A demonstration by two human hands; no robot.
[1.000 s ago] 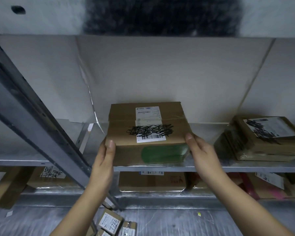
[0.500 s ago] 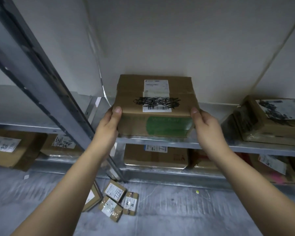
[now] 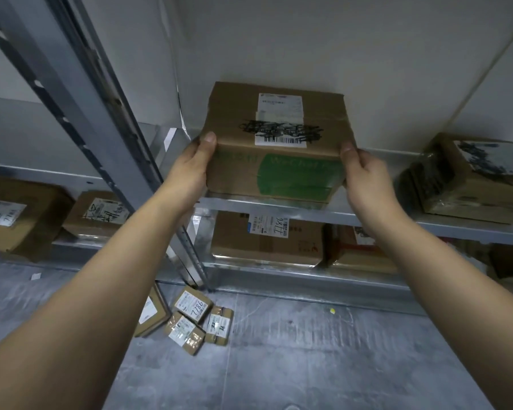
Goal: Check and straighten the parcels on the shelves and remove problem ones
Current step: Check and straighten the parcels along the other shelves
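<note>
Grey metal shelving (image 3: pixel 279 207) is standing against a white wall, its slotted upright (image 3: pixel 71 93) slanting down at left. Two brown parcels (image 3: pixel 98 214) with scribbled labels are lying on the lower left shelf. On the floor (image 3: pixel 308 350), a small parcel (image 3: pixel 193 304) is showing a handwritten "7786". The left hand (image 3: pixel 190 167) is gripping the left side of a cardboard box (image 3: pixel 234 161) at the front edge of the shelf, thumb on top. Its white label (image 3: pixel 280 119) is carrying a barcode under black scribble; lettering on the green patch (image 3: pixel 296 176) is too faint to read. The right hand (image 3: pixel 365 179) is clasping the right side. A film-wrapped parcel (image 3: pixel 480 184) is lying farther right.
</note>
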